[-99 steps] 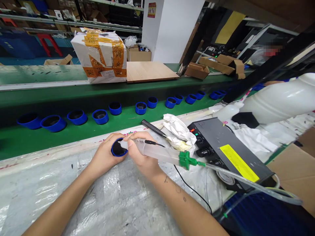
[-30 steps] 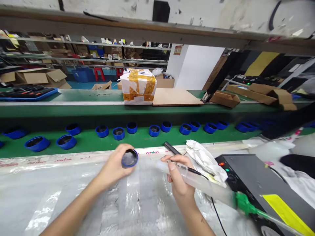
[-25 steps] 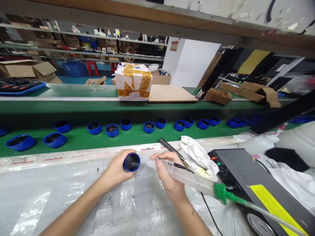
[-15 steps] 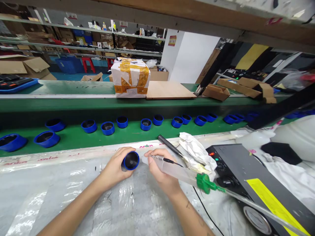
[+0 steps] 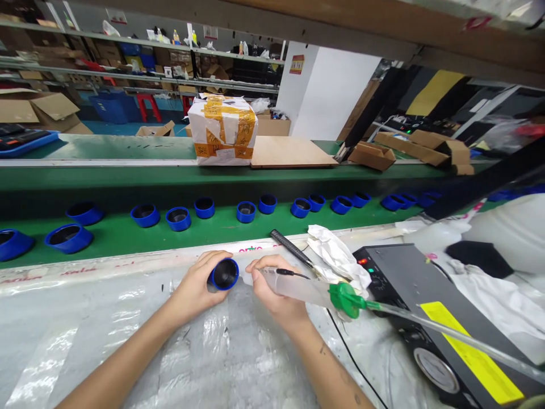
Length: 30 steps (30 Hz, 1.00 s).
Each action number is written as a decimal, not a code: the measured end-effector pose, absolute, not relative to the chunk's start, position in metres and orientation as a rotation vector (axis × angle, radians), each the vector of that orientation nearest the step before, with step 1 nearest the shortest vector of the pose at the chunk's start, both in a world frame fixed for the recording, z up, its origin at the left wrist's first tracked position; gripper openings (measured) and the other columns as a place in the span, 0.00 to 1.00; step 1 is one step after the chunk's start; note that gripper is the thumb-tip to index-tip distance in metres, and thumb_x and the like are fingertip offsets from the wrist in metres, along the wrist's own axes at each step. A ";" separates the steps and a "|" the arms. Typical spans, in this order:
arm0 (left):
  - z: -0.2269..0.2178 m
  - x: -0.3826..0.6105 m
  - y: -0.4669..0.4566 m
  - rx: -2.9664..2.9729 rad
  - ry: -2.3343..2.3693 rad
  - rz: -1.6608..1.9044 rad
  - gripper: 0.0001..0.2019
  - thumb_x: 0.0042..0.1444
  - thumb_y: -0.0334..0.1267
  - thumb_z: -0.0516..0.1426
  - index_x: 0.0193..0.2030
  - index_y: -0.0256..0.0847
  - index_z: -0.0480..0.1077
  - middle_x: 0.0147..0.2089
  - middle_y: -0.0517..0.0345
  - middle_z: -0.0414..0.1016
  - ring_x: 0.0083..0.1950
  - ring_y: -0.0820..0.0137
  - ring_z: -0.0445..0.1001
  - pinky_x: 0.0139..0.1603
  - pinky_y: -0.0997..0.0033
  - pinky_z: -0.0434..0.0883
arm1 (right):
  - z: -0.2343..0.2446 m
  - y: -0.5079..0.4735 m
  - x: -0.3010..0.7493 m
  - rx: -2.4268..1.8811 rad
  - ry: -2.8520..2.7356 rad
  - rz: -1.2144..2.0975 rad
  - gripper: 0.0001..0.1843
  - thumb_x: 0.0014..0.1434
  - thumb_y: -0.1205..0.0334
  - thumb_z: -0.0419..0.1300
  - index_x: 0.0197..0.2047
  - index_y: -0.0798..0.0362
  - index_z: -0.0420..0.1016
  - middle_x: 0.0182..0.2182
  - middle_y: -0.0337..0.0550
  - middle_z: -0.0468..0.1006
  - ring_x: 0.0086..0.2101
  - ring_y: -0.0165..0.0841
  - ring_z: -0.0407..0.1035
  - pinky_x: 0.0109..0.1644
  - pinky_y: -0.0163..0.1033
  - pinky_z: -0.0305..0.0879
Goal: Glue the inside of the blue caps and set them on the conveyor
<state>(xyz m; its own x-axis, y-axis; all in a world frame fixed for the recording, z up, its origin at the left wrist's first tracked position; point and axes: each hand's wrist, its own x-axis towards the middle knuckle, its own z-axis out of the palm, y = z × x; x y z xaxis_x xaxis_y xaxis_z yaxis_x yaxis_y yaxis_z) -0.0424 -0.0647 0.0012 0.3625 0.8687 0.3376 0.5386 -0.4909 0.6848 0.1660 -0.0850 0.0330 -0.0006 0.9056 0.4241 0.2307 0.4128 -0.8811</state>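
Observation:
My left hand [image 5: 197,287] is wrapped round a blue ring-shaped cap [image 5: 223,274], tilted so its dark open side faces right. My right hand [image 5: 272,289] grips a clear dispensing syringe [image 5: 298,288] with a green end fitting [image 5: 344,300] and a thin hose running off to the right. The syringe tip points left, close to the cap's rim. Both hands hover just above the plastic-covered bench [image 5: 221,358].
A row of several blue caps [image 5: 179,218] sits on the green conveyor belt [image 5: 128,238]. A grey controller box [image 5: 430,312], crumpled white paper [image 5: 336,258] and a black-handled tool [image 5: 292,248] lie to the right. A taped parcel [image 5: 222,129] and a board [image 5: 289,152] rest on the far shelf.
My view has tipped down slightly. My right hand has brought the syringe leftward to the cap in my left hand, and the conveyor caps have shifted left in view.

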 end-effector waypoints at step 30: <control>0.009 -0.041 -0.067 2.112 1.210 0.943 0.26 0.51 0.28 0.62 0.57 0.45 0.68 0.59 0.50 0.76 0.61 0.56 0.75 0.63 0.54 0.73 | 0.038 -0.096 0.158 -0.971 -1.604 0.822 0.01 0.59 0.64 0.63 0.36 0.48 0.76 0.32 0.40 0.86 0.31 0.35 0.82 0.37 0.37 0.76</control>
